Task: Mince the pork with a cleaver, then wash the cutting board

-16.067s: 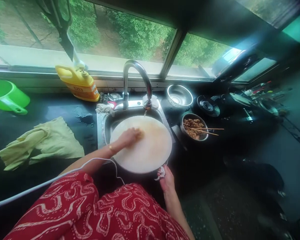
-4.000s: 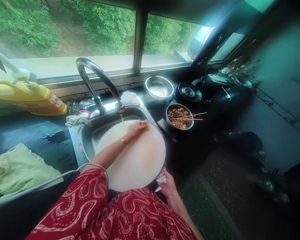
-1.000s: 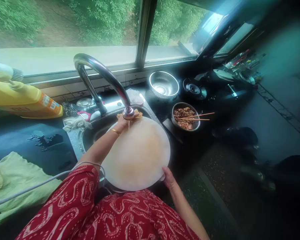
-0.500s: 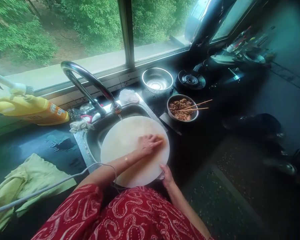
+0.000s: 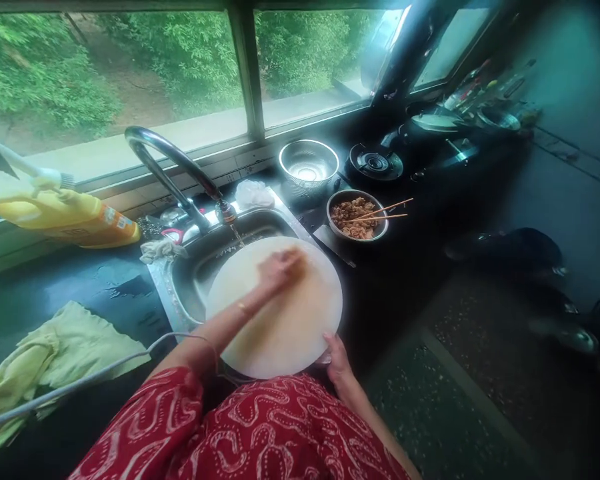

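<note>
A large round white cutting board (image 5: 300,320) is tilted over the near part of the steel sink (image 5: 183,293). My right hand (image 5: 337,360) grips its lower right edge, thumb on top; the fingers underneath are hidden. On the board's upper face lies my left hand (image 5: 279,268), smeared by motion, its fingers bent over an orange-brown patch that I cannot make out. Water runs in a thin stream from the curved faucet (image 5: 225,212) just behind the board's far edge.
A steel bowl of food (image 5: 359,227) with chopsticks across it stands right of the sink, near a metal colander (image 5: 309,170) and a gas burner (image 5: 376,163). To the left are a yellow bottle (image 5: 75,217) and a pale green cloth (image 5: 75,340). A cable (image 5: 95,373) crosses my left forearm.
My left hand has slid up and left across the board, its fingers now more bent. More water shows behind the board. My right hand keeps its hold on the edge.
</note>
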{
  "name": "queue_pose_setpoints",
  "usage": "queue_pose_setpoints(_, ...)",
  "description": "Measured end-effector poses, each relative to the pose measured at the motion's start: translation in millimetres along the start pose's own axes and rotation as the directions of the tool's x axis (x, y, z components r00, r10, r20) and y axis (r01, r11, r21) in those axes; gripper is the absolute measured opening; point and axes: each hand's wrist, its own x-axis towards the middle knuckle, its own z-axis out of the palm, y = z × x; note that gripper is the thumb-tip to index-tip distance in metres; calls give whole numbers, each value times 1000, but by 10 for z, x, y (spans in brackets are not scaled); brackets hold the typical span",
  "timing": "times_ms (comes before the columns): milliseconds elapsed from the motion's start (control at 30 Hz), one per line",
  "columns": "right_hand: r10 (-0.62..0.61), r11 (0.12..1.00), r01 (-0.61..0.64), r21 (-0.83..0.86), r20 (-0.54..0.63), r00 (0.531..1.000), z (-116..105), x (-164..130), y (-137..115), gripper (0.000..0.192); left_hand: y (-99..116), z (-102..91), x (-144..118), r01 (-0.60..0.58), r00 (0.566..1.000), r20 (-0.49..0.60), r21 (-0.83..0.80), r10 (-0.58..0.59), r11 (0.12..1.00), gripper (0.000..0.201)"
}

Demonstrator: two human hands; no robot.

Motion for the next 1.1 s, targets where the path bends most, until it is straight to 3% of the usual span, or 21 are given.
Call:
queue_pose_setpoints(67,-12,1000,12,-12,-15,1000,-40,5,17,41,343,142,-47,-217,975,52,-19,217,976,48)
queue_pose_setpoints(133,-7,1000,6,-19,-26,1000,-86,28,23,42,273,181,-36,-179,982,59,-19,180,984,43)
queue_pose_setpoints(200,-5,1000,4,-20,-35,999,-117,58,19,45,-180,105,-36,56,998,18,4,-56,998,42)
queue_pose_setpoints(267,-8,1000,7,-19,-35,999,-117,84,11,47,-790,-38,-94,260,965,-31,20,-260,965,41)
queue_pose_setpoints(367,-17,1000,16,-23,-31,999,-68,105,0,46,-1493,-209,-326,550,823,-137,-49,-552,833,44)
queue_pose_setpoints(433,-18,1000,18,-21,-35,999,-37,112,-4,44,-1689,-197,-557,637,730,-109,-248,-675,730,45)
queue_pose_setpoints(500,-25,999,25,-24,-32,999,-42,129,-11,43,-1722,-82,-775,633,710,19,-456,-704,626,49)
queue_pose_setpoints(600,10,999,-8,-44,62,998,-134,210,-36,44,-1676,116,-886,591,727,190,-661,-660,461,63)
queue_pose_setpoints(667,103,994,-95,-54,163,981,-216,308,-65,48,-1677,154,-745,557,742,234,-738,-628,382,70)
queue_pose_setpoints(733,170,985,-167,-35,230,958,-275,433,-97,55,-1721,105,-456,504,784,228,-777,-578,377,73)
queue_pose_setpoints(900,159,985,-169,24,225,961,-266,709,-145,52,-1788,-60,461,339,920,163,-785,-355,518,67)
queue_pose_setpoints(1000,163,985,-171,33,178,971,-213,771,-175,47,-1650,-74,882,281,951,106,-690,-291,667,58)
queue_pose_setpoints(1100,132,989,-136,50,73,989,-141,763,-199,38,-1450,-106,1090,199,973,-24,-430,-232,881,49)
